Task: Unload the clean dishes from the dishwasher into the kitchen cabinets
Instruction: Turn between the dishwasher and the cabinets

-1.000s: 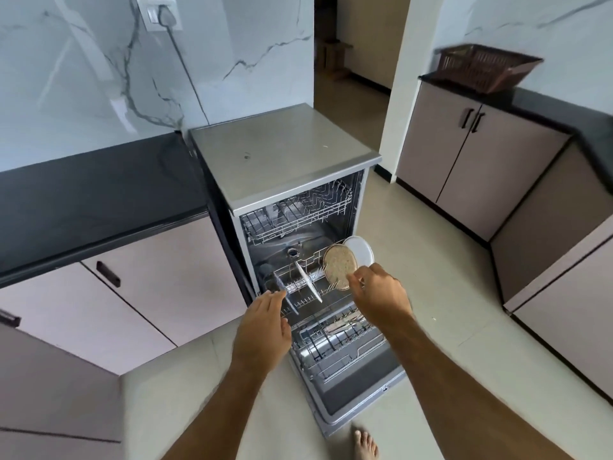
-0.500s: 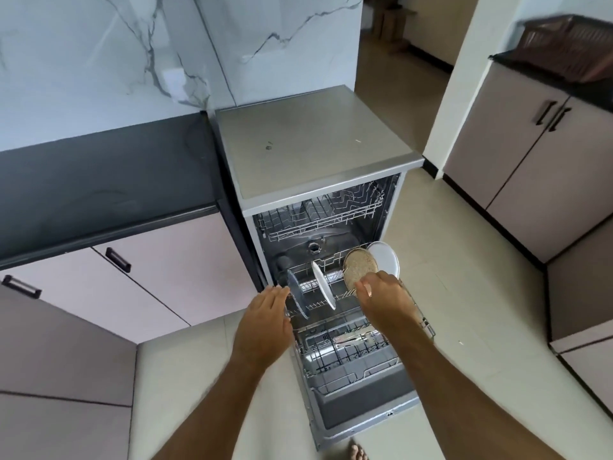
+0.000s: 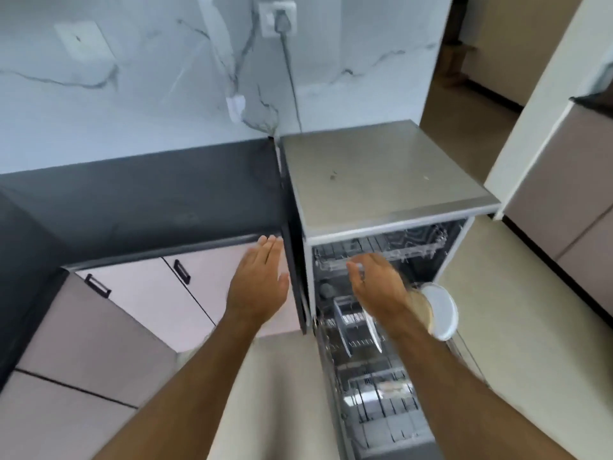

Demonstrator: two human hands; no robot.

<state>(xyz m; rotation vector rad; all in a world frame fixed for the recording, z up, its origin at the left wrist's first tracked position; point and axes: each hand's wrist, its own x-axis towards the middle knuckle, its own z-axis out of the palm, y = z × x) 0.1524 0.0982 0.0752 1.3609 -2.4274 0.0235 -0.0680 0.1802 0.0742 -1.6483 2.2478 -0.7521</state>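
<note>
White plates stand on edge in the pulled-out lower rack of the dishwasher. Above that rack the right hand hovers with fingers loosely spread, holding nothing. Left hand hangs flat, fingers straight together, before the cabinets.

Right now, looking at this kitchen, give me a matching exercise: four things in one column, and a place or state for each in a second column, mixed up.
Things
1. white plate
2. left hand
3. wall socket
4. countertop

Places or states
A. black, left of the dishwasher
B. on the marble wall, with a cable plugged in
C. standing at the right edge of the lower rack
D. open, in front of the cabinet doors

Pairs: 1-C, 2-D, 3-B, 4-A
</note>
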